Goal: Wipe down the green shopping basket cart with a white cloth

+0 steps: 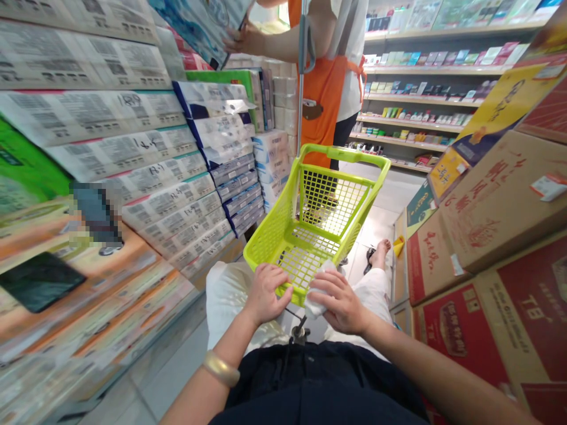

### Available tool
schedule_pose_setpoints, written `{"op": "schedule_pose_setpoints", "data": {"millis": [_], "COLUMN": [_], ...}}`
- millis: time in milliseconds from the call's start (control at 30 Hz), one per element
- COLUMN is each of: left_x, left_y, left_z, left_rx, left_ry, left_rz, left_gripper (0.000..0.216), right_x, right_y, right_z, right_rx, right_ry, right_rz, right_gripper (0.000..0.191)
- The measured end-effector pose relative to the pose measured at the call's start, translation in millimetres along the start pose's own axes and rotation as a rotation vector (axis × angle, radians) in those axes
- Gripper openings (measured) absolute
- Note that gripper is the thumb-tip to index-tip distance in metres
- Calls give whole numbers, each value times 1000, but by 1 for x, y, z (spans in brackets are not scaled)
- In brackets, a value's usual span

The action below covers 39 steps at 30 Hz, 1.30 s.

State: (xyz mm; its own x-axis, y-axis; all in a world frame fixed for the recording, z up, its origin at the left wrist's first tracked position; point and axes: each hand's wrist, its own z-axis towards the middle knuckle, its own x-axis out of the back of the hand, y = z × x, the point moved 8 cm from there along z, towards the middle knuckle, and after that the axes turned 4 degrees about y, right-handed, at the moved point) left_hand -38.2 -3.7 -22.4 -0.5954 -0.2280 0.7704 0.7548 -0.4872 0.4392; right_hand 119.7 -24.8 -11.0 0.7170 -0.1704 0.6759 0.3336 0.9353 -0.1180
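Observation:
A lime-green plastic shopping basket (261,236) with grid walls stands between my knees, its far handle end raised. My left hand (268,292) grips the near rim, fingers over the edge and thumb on the inner side. In my right hand (339,301) is a crumpled white cloth (316,301), pressed against the near right corner of the rim. Whether it is fabric or paper I cannot tell. The inside of the basket shows only its grid floor. Under the near rim, a metal fitting and a thin dark cord show in front of my lap.
Stacked packs (163,147) line the left, with a dark phone-like slab (42,282) on the orange ones. Cardboard cartons (491,200) rise on the right. Ahead, a person in an orange apron (321,112) holds a blue package (199,26) beside a metal pole (301,106); shelves (416,71) stand behind.

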Motion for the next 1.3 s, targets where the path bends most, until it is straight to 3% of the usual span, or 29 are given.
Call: {"op": "schedule_pose_setpoints", "data": {"millis": [67, 133, 233, 300, 400, 500, 600, 700, 867, 933, 1000, 1133, 1233, 1300], "left_x": [1, 1, 1, 0, 0, 1, 2, 4, 4, 4, 5, 8, 9, 9], "left_y": [0, 0, 1, 2, 2, 1, 0, -1, 1, 2, 2, -1, -2, -3], "left_z": [0, 0, 0, 1, 1, 0, -1, -1, 0, 0, 0, -1, -1, -2], "left_rx": [-1, -2, -7, -9, -4, 3, 9, 9, 10, 10, 13, 17, 15, 14], "left_ry": [-6, -8, -6, 0, 10, 4, -7, -9, -2, 6, 11, 15, 14, 13], "left_rz": [-7, -13, -10, -5, -4, -9, -8, -3, 3, 3, 0, -2, -5, -8], "left_gripper": [18, 18, 19, 19, 18, 18, 19, 21, 22, 22, 22, 22, 23, 24], "right_x": [-2, 5, 26, 34, 26, 7, -3, 4, 30, 29, 20, -1, 2, 13], "right_y": [-1, 20, 71, 88, 66, 17, -5, 16, 77, 73, 52, 9, 18, 43], "right_z": [-2, 1, 7, 9, 9, 5, 2, 4, 8, 4, 0, -5, -3, 1], "right_rx": [55, 38, -140, -238, -223, -89, 15, 39, -234, -301, -300, -131, -58, -121], "right_ry": [-38, -54, -9, 35, 51, 10, -59, -100, 58, 122, 138, 5, -75, -51], "right_rz": [-11, -56, -145, -177, -132, -38, -14, -38, -94, -75, -42, -3, -25, -57], "right_gripper": [33, 31, 28, 26, 26, 28, 32, 32, 28, 28, 30, 34, 35, 34]}}
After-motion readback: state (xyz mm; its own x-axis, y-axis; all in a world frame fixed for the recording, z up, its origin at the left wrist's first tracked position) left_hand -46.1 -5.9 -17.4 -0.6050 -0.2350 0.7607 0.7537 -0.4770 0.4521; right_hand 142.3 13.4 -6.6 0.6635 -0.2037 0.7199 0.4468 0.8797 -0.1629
